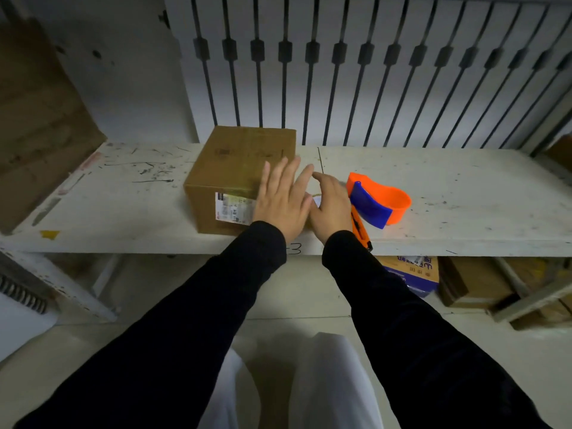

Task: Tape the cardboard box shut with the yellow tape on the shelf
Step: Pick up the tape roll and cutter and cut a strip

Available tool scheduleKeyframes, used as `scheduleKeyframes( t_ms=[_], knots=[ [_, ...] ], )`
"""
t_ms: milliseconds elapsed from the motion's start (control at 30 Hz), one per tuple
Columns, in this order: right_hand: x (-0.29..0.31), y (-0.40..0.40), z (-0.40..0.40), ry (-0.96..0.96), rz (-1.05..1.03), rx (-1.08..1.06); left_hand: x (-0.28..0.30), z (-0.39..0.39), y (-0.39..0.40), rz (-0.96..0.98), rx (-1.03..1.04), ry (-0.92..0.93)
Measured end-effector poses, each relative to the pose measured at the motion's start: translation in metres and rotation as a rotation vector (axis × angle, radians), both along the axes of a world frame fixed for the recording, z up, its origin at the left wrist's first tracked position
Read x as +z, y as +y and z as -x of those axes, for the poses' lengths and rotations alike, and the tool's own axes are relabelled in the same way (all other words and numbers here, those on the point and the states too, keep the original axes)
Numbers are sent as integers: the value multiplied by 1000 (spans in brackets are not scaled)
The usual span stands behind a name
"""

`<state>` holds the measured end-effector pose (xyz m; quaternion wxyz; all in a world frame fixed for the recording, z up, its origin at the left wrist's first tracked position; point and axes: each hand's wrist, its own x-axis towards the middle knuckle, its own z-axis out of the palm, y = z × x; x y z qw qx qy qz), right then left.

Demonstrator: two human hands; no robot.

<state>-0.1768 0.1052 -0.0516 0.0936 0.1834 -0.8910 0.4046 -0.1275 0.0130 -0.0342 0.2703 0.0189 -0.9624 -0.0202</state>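
resting on the shelf (433, 187), cardboard box (235, 174) under spread left hand (283, 196); right hand (329, 204) curled beside.

Matt cardboard box (238, 168), scuffed painted shelf (464, 193)

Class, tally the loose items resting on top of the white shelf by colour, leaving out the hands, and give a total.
Brown: 1, the cardboard box
Orange and blue: 1, the tape dispenser
Orange: 1, the utility knife, partly hidden by the right hand
Total: 3
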Motion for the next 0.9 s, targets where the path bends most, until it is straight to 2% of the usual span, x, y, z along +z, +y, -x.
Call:
scheduleKeyframes(
  t_ms=[267, 633, 700, 833, 900],
  knots=[
    [-21, 45, 24, -27, -24, -124, -23, 34, 51, -112, -132, -157],
    [-36, 69, 39, -81, -106, -151, -52, 65, 69, -206, 41, -390],
    [-50, 82, 51, -125, -123, -175, -68, 78, 82, -262, 71, -447],
    [-49, 84, 50, -122, -111, -176, -68, 78, 82, -415, 87, -448],
    [-47, 84, 52, -118, -79, -175, -67, 79, 79, -428, 96, -467]
  ],
)
